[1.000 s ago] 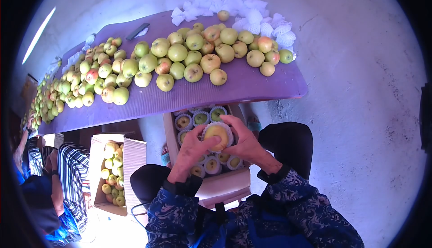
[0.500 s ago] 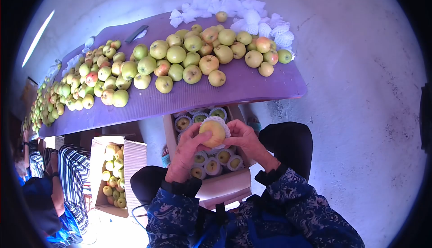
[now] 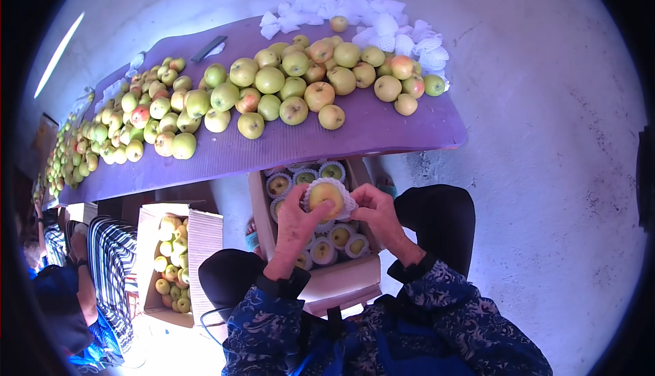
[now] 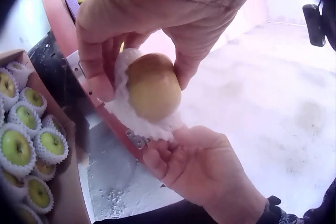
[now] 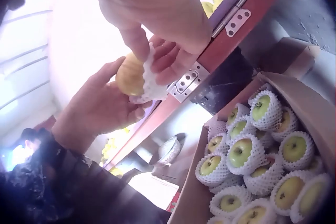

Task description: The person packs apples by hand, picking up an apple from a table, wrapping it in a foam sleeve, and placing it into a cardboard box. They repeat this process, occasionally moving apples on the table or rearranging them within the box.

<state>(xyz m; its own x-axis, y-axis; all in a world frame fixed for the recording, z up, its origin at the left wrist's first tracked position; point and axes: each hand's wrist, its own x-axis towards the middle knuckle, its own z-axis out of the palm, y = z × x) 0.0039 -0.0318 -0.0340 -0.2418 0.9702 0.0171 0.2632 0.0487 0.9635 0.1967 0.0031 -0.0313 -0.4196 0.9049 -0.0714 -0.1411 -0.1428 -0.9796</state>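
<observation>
A yellowish apple point(image 3: 322, 197) sits partly inside a white foam net point(image 3: 346, 207), held up over the carton. My left hand point(image 3: 297, 224) grips it from the left, thumb across its bare face and fingers round the far side. On the right, my right hand point(image 3: 383, 220) pinches the edge of the net. Seen from the left wrist, the net point(image 4: 123, 109) wraps one side of the apple point(image 4: 156, 88) and its other side is bare. Below the hands, the open carton point(image 3: 341, 277) contains several apples in foam nets point(image 5: 247, 153).
Many loose apples point(image 3: 269, 80) lie on the purple-covered table point(image 3: 409, 130) ahead. White foam nets point(image 3: 385, 28) are heaped at its back right. A second box point(image 3: 205, 253) of bare apples stands on the left, beside another person point(image 3: 82, 287) at the far left.
My right hand's fingers have come off the far side of the apple and drawn back to the net's right edge. My left hand keeps its hold on the apple.
</observation>
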